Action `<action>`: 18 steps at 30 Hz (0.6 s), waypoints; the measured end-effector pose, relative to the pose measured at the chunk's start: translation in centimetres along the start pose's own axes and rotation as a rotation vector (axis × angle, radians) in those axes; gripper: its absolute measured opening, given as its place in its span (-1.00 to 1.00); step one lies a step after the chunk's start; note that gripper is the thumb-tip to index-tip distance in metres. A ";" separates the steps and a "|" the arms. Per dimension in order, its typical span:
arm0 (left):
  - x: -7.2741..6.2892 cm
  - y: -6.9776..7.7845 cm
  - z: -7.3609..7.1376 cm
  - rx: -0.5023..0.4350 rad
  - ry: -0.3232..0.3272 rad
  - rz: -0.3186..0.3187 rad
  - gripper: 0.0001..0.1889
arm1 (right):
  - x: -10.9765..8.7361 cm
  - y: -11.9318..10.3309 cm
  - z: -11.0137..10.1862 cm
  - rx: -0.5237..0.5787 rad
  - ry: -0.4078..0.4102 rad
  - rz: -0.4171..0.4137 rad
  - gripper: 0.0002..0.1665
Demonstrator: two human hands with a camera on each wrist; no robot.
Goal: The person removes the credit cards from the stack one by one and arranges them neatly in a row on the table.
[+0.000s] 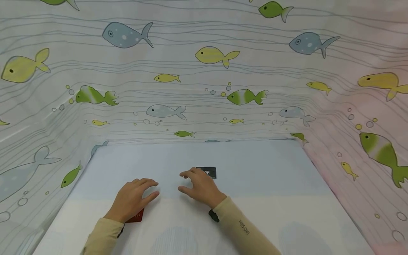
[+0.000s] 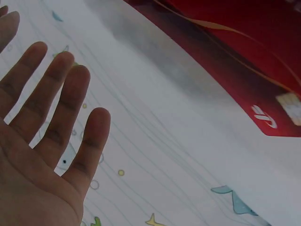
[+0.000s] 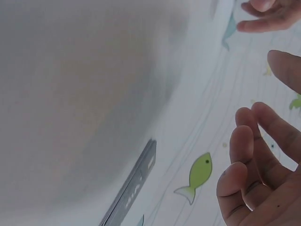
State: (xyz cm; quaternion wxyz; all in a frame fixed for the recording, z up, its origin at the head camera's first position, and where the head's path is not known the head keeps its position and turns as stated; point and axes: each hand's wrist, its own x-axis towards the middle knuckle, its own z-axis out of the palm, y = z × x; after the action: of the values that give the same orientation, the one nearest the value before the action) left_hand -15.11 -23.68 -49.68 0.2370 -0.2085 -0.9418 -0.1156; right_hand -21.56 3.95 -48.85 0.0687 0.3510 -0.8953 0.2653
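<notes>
My left hand (image 1: 132,198) hovers over the left part of the white table with its fingers extended and nothing in them. Partly hidden beneath it lies a red card (image 1: 136,216); the left wrist view shows a gold chip and a white logo on this red card (image 2: 225,61). My right hand (image 1: 201,187) is held near the middle, fingers loosely bent and holding nothing. Just behind it lies a black card marked "Vip" (image 1: 210,173), its left part covered by the hand. In the right wrist view the black card (image 3: 134,186) appears edge-on, apart from the fingers.
A white table (image 1: 255,212) spreads under both hands. Fish-patterned curtain (image 1: 197,81) encloses it at the back and both sides. A dark band (image 1: 214,215) sits at the right wrist.
</notes>
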 end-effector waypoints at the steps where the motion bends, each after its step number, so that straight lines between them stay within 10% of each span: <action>1: 0.3 0.1 0.2 -0.003 0.003 0.006 -0.63 | -0.1 0.2 -0.3 0.007 0.009 0.004 -0.47; 18: 4.0 1.6 2.7 -0.073 -0.052 0.027 -0.64 | -1.5 4.6 -2.5 0.050 0.034 0.128 -0.41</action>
State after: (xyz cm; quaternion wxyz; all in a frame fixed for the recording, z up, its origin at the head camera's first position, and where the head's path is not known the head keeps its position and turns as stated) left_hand -18.72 -20.03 -49.84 0.2064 -0.2323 -0.9399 -0.1412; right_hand -23.63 8.96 -49.14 0.0578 0.2901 -0.9078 0.2974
